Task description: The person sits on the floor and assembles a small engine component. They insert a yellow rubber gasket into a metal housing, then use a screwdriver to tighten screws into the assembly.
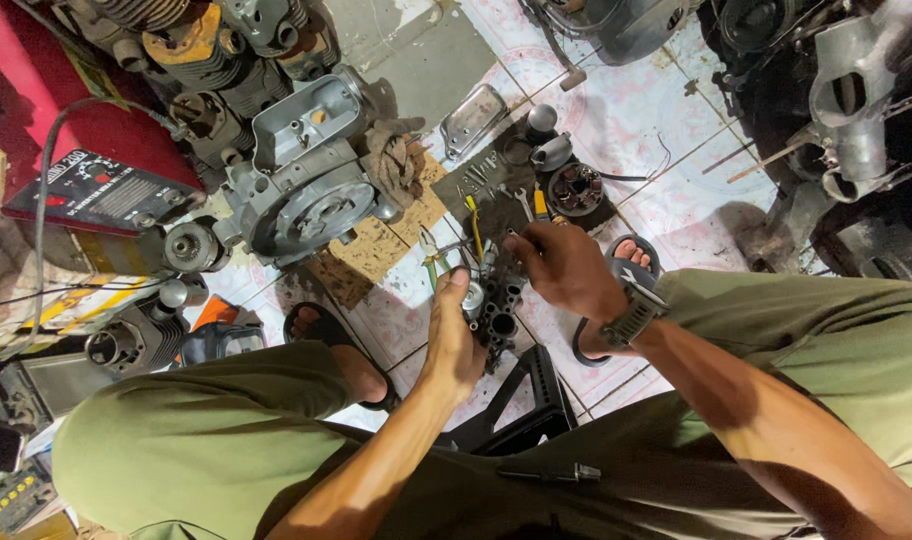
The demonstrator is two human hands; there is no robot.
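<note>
Taking the dark metal engine part (498, 305) as the landmark: far to its left, a grey engine casing (301, 190) is lying on the tiled floor (656, 120). The left hand (456, 335) is gripping the part's left side, fingers closed on it. The part itself is sitting above a black stool (536, 400), between the knees. The right hand (566, 265) is pinching at its top, fingers together; what they are holding cannot be told.
</note>
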